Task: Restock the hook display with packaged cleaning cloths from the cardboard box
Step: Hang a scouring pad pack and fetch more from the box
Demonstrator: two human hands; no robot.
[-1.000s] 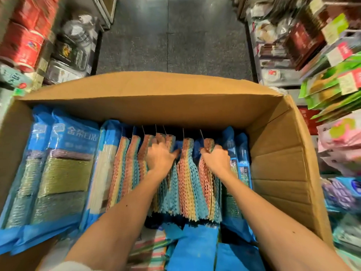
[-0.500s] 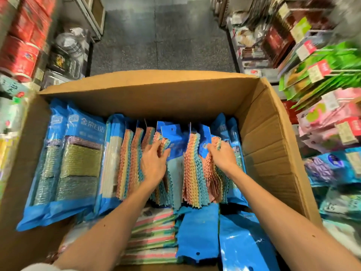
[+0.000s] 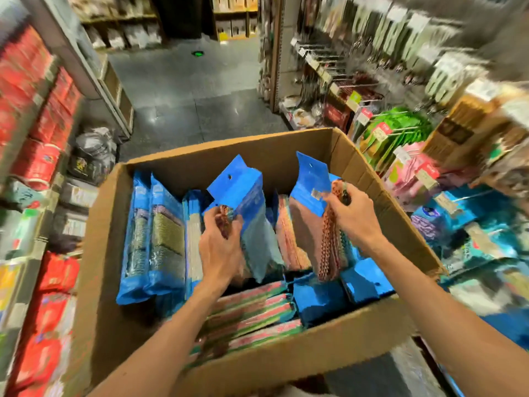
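Note:
An open cardboard box (image 3: 366,179) sits in front of me, packed with blue-headed packs of cleaning cloths. My left hand (image 3: 220,247) grips a bunch of cloth packs (image 3: 246,196) with blue hang tabs, lifted above the others. My right hand (image 3: 353,216) holds a second bunch of packs (image 3: 310,184), pinkish cloths hanging below it. Both bunches stand higher than the packs still in the box. The hook display (image 3: 400,133) with hanging goods is at the right, blurred.
More blue packs (image 3: 160,233) stand upright at the box's left side, and striped packs (image 3: 252,313) lie flat near its front. Red packaged goods (image 3: 37,167) fill shelves on the left. A grey tiled aisle floor (image 3: 186,90) runs ahead.
Both hands have closed on bunches of packs and raised them up out of the row. The view has tilted up, showing more aisle and shelves.

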